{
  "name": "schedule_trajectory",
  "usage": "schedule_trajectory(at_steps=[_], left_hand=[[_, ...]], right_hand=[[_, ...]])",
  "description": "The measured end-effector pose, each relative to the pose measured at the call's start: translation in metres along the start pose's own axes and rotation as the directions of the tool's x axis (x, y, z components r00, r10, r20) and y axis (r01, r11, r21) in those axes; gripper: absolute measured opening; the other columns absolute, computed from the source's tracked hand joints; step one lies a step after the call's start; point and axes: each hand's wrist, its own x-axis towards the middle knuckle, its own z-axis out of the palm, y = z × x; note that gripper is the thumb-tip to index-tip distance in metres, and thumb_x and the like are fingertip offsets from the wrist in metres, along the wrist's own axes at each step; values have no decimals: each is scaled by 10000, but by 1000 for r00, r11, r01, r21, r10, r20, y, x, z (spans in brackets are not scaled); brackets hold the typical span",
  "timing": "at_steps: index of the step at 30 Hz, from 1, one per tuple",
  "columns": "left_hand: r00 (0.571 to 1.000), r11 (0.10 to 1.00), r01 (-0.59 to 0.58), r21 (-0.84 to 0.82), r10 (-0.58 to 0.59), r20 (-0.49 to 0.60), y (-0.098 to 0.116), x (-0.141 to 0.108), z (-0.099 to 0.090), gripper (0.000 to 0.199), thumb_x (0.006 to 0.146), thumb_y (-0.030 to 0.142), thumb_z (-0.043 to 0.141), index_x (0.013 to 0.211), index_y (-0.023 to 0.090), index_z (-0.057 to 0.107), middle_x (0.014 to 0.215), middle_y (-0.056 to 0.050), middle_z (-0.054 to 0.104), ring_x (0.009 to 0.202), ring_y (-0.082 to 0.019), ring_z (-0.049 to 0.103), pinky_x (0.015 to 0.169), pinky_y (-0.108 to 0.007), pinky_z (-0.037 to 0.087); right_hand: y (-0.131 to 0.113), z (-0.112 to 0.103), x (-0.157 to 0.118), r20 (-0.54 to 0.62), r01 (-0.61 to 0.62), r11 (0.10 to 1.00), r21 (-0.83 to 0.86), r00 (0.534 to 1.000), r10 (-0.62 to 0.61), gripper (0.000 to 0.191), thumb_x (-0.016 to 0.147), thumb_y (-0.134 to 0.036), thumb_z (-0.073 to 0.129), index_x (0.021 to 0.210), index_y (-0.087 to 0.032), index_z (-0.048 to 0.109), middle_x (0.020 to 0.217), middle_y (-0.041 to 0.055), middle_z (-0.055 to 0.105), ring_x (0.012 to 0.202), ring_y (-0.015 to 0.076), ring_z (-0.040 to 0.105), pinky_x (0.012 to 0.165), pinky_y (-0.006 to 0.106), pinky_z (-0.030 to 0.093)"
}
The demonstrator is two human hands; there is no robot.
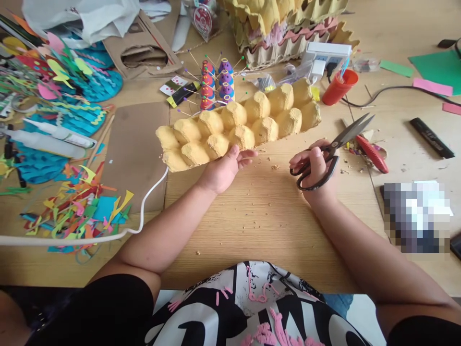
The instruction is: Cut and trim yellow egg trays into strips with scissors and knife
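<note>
A yellow piece of egg carton [244, 136], with two rows of bumps facing up, is held tilted over the table. My left hand [224, 168] grips its near edge, thumb against the side and fingers partly beneath. In my right hand [319, 173] are black-handled scissors [336, 143], their handles around my fingers and thumb. Their blades point up and away to the right, nearly together, apart from the carton. Small yellow crumbs lie on the wooden table [252, 254] below.
Coloured paper scraps [86, 204] and glue bottles [57, 139] lie left, beside a cardboard sheet [135, 158]. A white cable [142, 206] crosses there. Painted egg-carton figures [225, 79] and stacked egg trays [288, 36] stand behind. At right are a red cup [340, 87] and a red-handled cutter [372, 154].
</note>
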Motion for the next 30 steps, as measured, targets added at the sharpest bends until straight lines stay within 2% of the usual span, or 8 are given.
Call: schedule_trajectory(at_steps=[2, 5, 8, 13, 18, 22, 25, 30], left_hand=[[999, 999, -30, 17, 31, -12, -1, 1, -1, 345, 807, 483, 834, 1049, 262, 728, 1082, 12, 750, 1017, -142, 725, 852, -251, 519], [998, 996, -54, 77, 56, -30, -3, 1, -1, 363, 778, 520, 846, 1005, 257, 740, 1049, 10, 755, 976, -140, 728, 854, -252, 522], [998, 993, -56, 102, 60, -37, -4, 0, -2, 362, 788, 512, 842, 1021, 253, 746, 1065, 3, 758, 1018, -154, 732, 884, -266, 517], [996, 992, -83, 90, 87, -34, -4, 0, -2, 355, 793, 502, 844, 1027, 251, 753, 1058, 6, 765, 1078, -171, 736, 881, -265, 521], [994, 976, -102, 193, 109, -28, -3, 2, -2, 435, 766, 566, 840, 1051, 248, 756, 1063, -12, 782, 1041, -182, 748, 856, -279, 544], [990, 965, -127, 228, 139, -34, -6, 3, -5, 435, 777, 591, 820, 1045, 253, 767, 1075, -16, 784, 1032, -180, 742, 867, -290, 552], [986, 955, -139, 261, 158, -50, -9, 3, -9, 392, 794, 596, 802, 977, 251, 781, 1051, -19, 787, 1011, -176, 731, 864, -295, 560], [985, 941, -157, 301, 171, -23, -15, 3, -18, 340, 826, 562, 786, 997, 269, 793, 1069, -15, 781, 1006, -174, 713, 915, -328, 574]], right_hand=[[-5, -4, -4, 192, 31, 996, -85, 981, -14, 404, 882, -646, 658, 995, -293, 496, 717, -19, 644, 618, 162, 583, 599, 317, 473], [-12, -7, -8, 506, 65, 973, -224, 860, 59, 473, 793, -637, 765, 999, -267, 554, 744, -16, 608, 675, 164, 555, 635, 313, 440], [-16, -7, -7, 632, 97, 942, -323, 763, 138, 459, 803, -624, 760, 972, -237, 580, 743, -29, 554, 662, 139, 486, 622, 292, 386], [-26, -7, 1, 624, 103, 887, -450, 747, 230, 444, 836, -626, 723, 936, -201, 641, 713, -35, 515, 649, 124, 446, 616, 280, 357], [-42, -10, 7, 682, -30, 878, -478, 616, 393, 513, 857, -672, 662, 965, -171, 675, 712, -19, 526, 646, 126, 456, 613, 284, 356], [-47, -9, 9, 666, 46, 818, -573, 608, 432, 522, 846, -708, 644, 823, -187, 642, 671, -26, 485, 628, 122, 411, 594, 293, 315], [-45, -8, 8, 628, 57, 783, -620, 634, 451, 559, 855, -741, 604, 701, -208, 532, 628, -36, 421, 609, 119, 364, 584, 300, 276], [-41, -6, 7, 626, 46, 789, -613, 637, 450, 568, 852, -750, 595, 690, -217, 487, 634, -45, 391, 616, 116, 352, 588, 300, 276]])
